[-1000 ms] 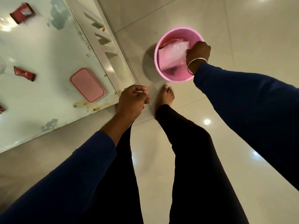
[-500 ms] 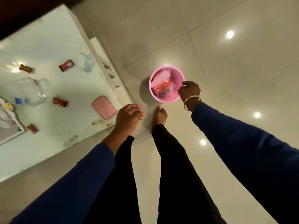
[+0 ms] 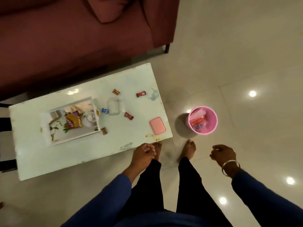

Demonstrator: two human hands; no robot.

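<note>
I stand looking down at a pink bin (image 3: pixel 203 132) on the floor, with clear plastic and a red-edged bag inside. My right hand (image 3: pixel 223 155), with a bangle on the wrist, hangs loosely curled and holds nothing, below and right of the bin. My left hand (image 3: pixel 144 154) hovers at the white table's (image 3: pixel 82 158) near right corner, fingers curled, pinching a small pale scrap too small to identify. Red candies (image 3: pixel 141 94) (image 3: pixel 128 115) and other wrapped sweets (image 3: pixel 104 130) lie scattered on the table.
A pink lid (image 3: pixel 157 125) lies near the table's right edge, and a clear container (image 3: pixel 114 107) sits mid-table. A white tray (image 3: pixel 73 140) holds a snack packet and a teapot. A maroon sofa (image 3: pixel 73 38) stands behind the table. My bare feet are between table and bin.
My right hand let go of the plastic in the bin and drew back towards me. My view rose and pulled away, showing the whole table and sofa. The left hand stayed curled.
</note>
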